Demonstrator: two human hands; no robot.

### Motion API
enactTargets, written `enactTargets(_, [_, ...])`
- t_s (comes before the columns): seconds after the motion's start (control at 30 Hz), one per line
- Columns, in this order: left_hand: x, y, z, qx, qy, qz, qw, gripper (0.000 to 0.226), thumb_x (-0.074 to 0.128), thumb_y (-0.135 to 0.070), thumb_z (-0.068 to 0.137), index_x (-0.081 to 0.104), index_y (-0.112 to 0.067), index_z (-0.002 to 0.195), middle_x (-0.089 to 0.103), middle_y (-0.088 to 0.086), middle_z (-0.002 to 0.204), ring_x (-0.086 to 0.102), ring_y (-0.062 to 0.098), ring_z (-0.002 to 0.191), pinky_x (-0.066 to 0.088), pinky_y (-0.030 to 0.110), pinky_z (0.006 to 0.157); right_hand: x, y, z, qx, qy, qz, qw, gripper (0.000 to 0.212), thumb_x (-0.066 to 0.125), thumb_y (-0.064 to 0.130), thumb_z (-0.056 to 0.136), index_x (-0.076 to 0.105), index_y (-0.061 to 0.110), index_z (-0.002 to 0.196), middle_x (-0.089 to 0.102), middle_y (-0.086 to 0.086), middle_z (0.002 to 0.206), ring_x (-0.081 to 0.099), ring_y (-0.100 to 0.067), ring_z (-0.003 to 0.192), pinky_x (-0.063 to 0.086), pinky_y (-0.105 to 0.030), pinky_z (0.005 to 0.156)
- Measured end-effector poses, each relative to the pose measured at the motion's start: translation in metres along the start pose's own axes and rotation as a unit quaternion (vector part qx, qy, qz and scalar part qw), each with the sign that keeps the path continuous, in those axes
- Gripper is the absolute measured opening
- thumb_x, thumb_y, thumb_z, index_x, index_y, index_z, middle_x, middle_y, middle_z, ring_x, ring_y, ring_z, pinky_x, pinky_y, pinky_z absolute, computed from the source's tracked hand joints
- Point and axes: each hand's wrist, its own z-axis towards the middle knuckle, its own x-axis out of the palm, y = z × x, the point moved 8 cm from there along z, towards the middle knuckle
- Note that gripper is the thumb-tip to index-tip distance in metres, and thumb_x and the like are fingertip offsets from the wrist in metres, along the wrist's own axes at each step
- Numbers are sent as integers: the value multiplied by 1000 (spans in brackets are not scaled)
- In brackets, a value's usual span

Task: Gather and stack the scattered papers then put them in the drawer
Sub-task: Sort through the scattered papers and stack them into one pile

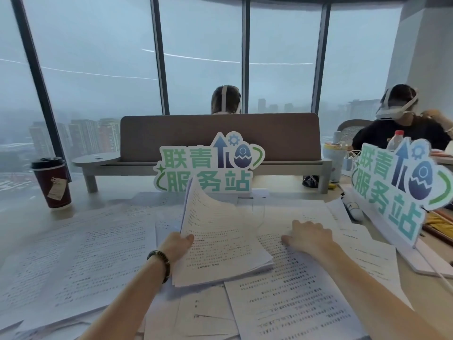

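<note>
A wide window wall (201, 57) with dark frames fills the background, showing hazy high-rise buildings. Below it, a pale desk (115, 192) spans the view and is almost wholly covered by scattered papers (81, 253), printed sheets that overlap one another from the left edge to the right. A brown padded divider (269, 136) on a grey shelf stands across the far side of the desk; behind it, the back of 1 person's head (226, 99) with a white headset strap is visible. A 2nd person (402, 123), wearing a white headset and dark top, sits at the far right. 2 cut-out signs with green characters stand on the desk: 1 centre sign (208, 168) just behind the papers and 1 right sign (397, 190) nearer the camera. Near the centre, a gathered stack of papers (220, 246) lies tilted over the loose sheets, its far corner curling upward. The left hand (177, 244), with a dark beaded bracelet (160, 263) at the wrist, grips the stack's left edge, thumb on top. The right hand (308, 235) rests palm-down on a sheet (289, 295) just beside the stack, its fingers bent against the paper without enclosing anything. A dark red coffee cup (52, 182) with a black lid stands at the far left, and a clear bottle with a red cap (395, 141) stands behind the right sign.
</note>
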Motion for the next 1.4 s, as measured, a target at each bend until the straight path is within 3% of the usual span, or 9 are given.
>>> enactTargets(0.17, [0, 2, 3, 0, -2, 7, 1000, 35, 50, -25, 100, 62, 3, 118, 69, 18, 111, 65, 34, 103, 52, 46, 95, 1, 15, 0, -54, 1, 67, 996, 64, 54, 57, 90, 40, 21, 142, 53, -7, 139, 49, -30, 126, 43, -42, 101])
enactTargets(0.33, [0, 1, 1, 2, -1, -4, 1000, 34, 50, -23, 100, 63, 3, 118, 69, 19, 111, 66, 35, 102, 52, 46, 94, -6, 17, -2, -52, 29, 233, 971, 75, 75, 27, 88, 33, 22, 149, 48, -8, 147, 51, -27, 128, 42, -30, 94])
enactTargets(0.43, [0, 1, 0, -3, 1, -15, 1000, 33, 51, -23, 99, 63, 3, 116, 69, 19, 110, 66, 35, 102, 52, 48, 95, -4, 7, 7, -30, 76, 330, 940, 91, 84, 22, 79, 28, 23, 152, 43, -12, 150, 55, -33, 123, 48, -43, 101])
enactTargets(0.63, [-5, 8, 1, -37, 6, -83, 996, 28, 57, -25, 97, 65, -2, 112, 70, 18, 108, 67, 37, 99, 52, 52, 94, 7, -2, 15, -19, 166, 496, 852, 103, 86, -6, 68, 33, 27, 151, 46, -19, 138, 63, -45, 108, 55, -60, 88])
enactTargets(0.8, [-14, 14, 3, -56, -12, -143, 988, 26, 61, -22, 95, 65, -1, 110, 69, 19, 108, 66, 39, 99, 52, 57, 92, -9, -23, 26, 23, 17, 461, 887, 101, 91, 22, 69, 34, 18, 152, 41, -15, 152, 46, -38, 133, 44, -51, 108])
enactTargets(0.93, [-9, 12, -2, -60, 1, -176, 982, 14, 58, -16, 97, 64, -4, 101, 69, 20, 105, 65, 40, 98, 52, 57, 91, -10, -41, 32, 52, -38, 507, 860, 81, 83, 30, 81, 44, -1, 145, 49, -16, 147, 49, -36, 131, 43, -42, 107])
enactTargets(1.03, [-6, 12, -2, -55, 5, -183, 982, 20, 57, -15, 97, 63, 1, 108, 69, 20, 104, 66, 39, 98, 52, 56, 91, -12, -48, 29, 67, -85, 436, 893, 60, 67, 32, 95, 47, 0, 141, 52, -15, 141, 48, -35, 129, 42, -41, 103])
enactTargets(1.2, [-6, 8, -4, -36, 6, -164, 986, 22, 56, -16, 98, 62, 0, 112, 70, 19, 104, 67, 38, 95, 54, 54, 88, -5, -45, 24, 92, -62, 179, 978, 32, 48, 35, 101, 50, 17, 127, 46, -14, 137, 42, -34, 128, 34, -45, 103])
enactTargets(1.4, [-3, 0, -8, -8, 15, -129, 992, 23, 54, -16, 99, 65, 1, 110, 71, 16, 98, 69, 32, 85, 55, 35, 69, 2, -52, 41, 87, -46, 219, 971, 43, 61, 37, 91, 50, 17, 127, 51, -12, 137, 47, -34, 125, 42, -41, 102])
